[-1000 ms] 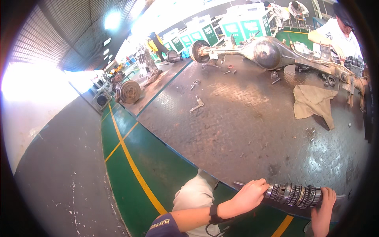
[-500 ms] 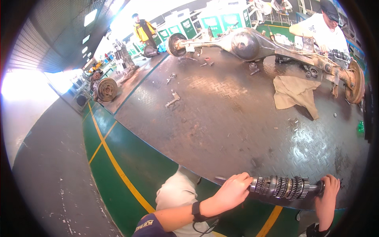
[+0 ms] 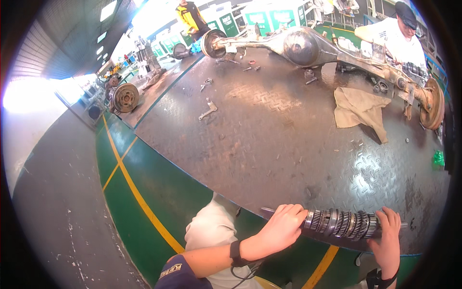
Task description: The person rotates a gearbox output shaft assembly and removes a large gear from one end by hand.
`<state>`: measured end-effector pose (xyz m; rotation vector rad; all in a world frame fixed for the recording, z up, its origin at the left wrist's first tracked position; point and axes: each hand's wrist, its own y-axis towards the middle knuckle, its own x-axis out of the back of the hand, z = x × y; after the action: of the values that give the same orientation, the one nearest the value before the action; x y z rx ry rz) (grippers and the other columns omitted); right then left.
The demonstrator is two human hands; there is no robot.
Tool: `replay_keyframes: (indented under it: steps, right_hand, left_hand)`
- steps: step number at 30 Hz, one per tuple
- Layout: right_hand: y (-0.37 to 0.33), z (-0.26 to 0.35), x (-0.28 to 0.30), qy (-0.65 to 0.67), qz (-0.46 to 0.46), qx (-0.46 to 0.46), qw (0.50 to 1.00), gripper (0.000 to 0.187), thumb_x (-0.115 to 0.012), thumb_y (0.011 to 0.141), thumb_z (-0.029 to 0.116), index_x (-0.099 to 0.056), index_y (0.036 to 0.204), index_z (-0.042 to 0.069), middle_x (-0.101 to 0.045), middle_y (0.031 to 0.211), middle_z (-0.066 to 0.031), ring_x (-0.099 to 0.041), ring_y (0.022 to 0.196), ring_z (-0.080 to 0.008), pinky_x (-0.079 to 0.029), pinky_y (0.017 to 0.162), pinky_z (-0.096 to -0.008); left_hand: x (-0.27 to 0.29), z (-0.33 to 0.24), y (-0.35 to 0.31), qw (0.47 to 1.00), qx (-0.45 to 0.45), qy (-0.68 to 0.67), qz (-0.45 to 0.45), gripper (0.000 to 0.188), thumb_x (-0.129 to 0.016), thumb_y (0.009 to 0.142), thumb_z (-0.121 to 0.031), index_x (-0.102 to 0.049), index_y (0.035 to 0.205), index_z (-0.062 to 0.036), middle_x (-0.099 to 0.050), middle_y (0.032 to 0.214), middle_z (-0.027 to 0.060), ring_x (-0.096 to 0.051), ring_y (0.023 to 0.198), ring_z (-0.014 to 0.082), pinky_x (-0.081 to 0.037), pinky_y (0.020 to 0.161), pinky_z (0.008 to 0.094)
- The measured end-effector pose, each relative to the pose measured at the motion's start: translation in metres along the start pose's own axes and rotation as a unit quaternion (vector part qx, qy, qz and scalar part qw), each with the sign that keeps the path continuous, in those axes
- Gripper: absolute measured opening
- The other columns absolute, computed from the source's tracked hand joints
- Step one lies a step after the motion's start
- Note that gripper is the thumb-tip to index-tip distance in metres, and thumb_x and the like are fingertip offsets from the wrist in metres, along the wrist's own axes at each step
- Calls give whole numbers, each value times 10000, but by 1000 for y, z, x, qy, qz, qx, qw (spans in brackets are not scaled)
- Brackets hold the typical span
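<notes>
"What do we see at the near right?"
"A gear shaft (image 3: 342, 225): a grey metal rod packed with shiny, dark-grooved gears, several slant-toothed, with smoother bright rings among them. It lies left to right along the near edge of the patterned metal table (image 3: 269, 159)."
"And the hands?"
"The left hand (image 3: 280, 229) grips its left end, the rod's tip jutting past; the right hand (image 3: 387, 236) closes around the right end."
"What can't we make out?"
"Fingers hide parts of both ends. We cannot tell whether the shaft touches the table."
</notes>
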<state>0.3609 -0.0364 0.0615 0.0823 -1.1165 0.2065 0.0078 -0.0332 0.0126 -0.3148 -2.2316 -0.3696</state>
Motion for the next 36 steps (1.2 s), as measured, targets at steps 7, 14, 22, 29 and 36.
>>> replay_keyframes:
  steps: [7,14,22,29,36]
  right_hand:
    - [2,0,-17,-17,-2,30,999,769,-734,682,-113,-530,1418,-25,-529,1498,-192,-394,1486,-479,-232,1319,-575]
    - [5,6,-8,-36,-29,51,998,713,-715,682,-114,-549,1369,-19,-553,1429,-206,-472,1396,-462,-237,1309,-591]
    - [-1,-11,0,-73,-67,-3,995,596,-691,677,-113,-592,1257,-12,-564,1375,-216,-497,1362,-441,-262,1276,-610]
    - [-7,-37,11,-134,-68,-25,988,579,-678,697,-76,-605,1265,10,-572,1410,-236,-491,1382,-450,-289,1246,-598]
    - [-16,-44,14,-170,-25,-95,981,890,-873,751,184,-455,1516,6,-478,1543,-276,-373,1518,-467,-226,1276,-638]
  left_hand:
    - [1,-3,0,1000,1,-9,6,566,-796,834,-77,-620,1367,-2,-670,1197,175,-627,1161,388,-463,1071,471]
    - [3,-7,4,1000,6,7,-3,710,-811,883,-126,-534,1530,-32,-668,1204,178,-634,1163,362,-470,1057,475]
    - [0,-12,5,999,-7,33,1,656,-808,880,-128,-568,1482,-25,-688,1196,168,-653,1159,372,-496,1031,485]
    - [2,-11,13,998,-49,21,-33,642,-856,765,-41,-625,1361,11,-728,1024,221,-705,976,433,-558,841,517]
    - [5,-18,12,999,-12,32,3,693,-847,768,-17,-625,1424,-15,-704,1170,217,-651,1107,420,-511,990,488]
